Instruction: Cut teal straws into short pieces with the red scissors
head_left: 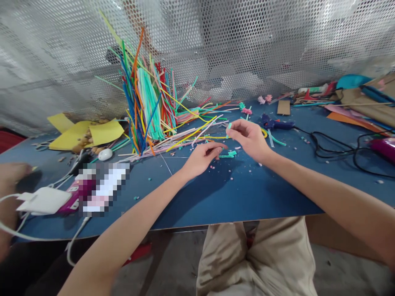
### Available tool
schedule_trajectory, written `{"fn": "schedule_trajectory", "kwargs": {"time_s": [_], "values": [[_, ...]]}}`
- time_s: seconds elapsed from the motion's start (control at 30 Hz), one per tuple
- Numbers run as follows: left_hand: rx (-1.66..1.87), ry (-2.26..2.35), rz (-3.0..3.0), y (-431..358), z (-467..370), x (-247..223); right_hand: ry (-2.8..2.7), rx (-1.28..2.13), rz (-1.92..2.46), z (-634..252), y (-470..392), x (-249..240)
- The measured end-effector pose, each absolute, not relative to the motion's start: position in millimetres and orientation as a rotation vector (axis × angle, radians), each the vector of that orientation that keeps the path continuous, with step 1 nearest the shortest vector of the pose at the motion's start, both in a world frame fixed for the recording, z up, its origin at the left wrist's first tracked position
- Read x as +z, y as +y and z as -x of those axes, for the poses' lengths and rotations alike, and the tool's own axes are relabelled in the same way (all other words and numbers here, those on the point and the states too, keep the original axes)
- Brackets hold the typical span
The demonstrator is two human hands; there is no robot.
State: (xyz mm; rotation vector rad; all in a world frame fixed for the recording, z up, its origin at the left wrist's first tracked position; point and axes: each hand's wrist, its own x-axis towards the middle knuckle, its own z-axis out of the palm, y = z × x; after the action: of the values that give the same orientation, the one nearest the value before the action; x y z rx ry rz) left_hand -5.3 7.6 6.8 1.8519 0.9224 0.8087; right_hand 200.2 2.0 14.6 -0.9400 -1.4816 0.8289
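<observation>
My right hand (251, 137) is closed in a pinch on a short teal piece of pipe cleaner (228, 130), held upright a little above the table. To its left is my left hand (203, 157), low over the table, with thumb and fingers drawn together. What its fingertips hold, if anything, is hidden. Just beyond them lie short teal cut pieces (227, 155); whether the hand touches these I cannot tell. Behind my hands, long pipe cleaners (200, 129) in pink, yellow and white are strewn across the blue table (197, 201).
Upright bundles of pipe cleaners (149, 102) stand back left. A glue gun (276, 123) with a black cord lies right of my right hand. At left are a blurred-out phone (106, 189), a white charger (45, 200) and another person's hand (15, 172). Perforated metal (234, 49) rises behind.
</observation>
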Motion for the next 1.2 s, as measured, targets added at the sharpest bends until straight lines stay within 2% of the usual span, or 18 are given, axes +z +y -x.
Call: {"fn": "schedule_trajectory", "kwargs": {"time_s": [0.13,0.27,0.8,1.2], "values": [[0.987,0.930,-1.486,12.0,6.2,3.2,-1.485,0.968,0.889,-200.4,1.8,10.6],[0.979,0.819,-1.259,12.6,5.9,3.5,-1.538,1.081,0.839,-197.1,2.3,3.1],[0.995,0.814,-1.253,12.1,5.2,-0.5,-1.586,0.879,0.989,-196.0,3.8,-2.9],[0.878,0.816,-1.194,10.8,8.6,6.8,-1.516,1.105,0.949,-196.5,5.8,-6.4]]}}
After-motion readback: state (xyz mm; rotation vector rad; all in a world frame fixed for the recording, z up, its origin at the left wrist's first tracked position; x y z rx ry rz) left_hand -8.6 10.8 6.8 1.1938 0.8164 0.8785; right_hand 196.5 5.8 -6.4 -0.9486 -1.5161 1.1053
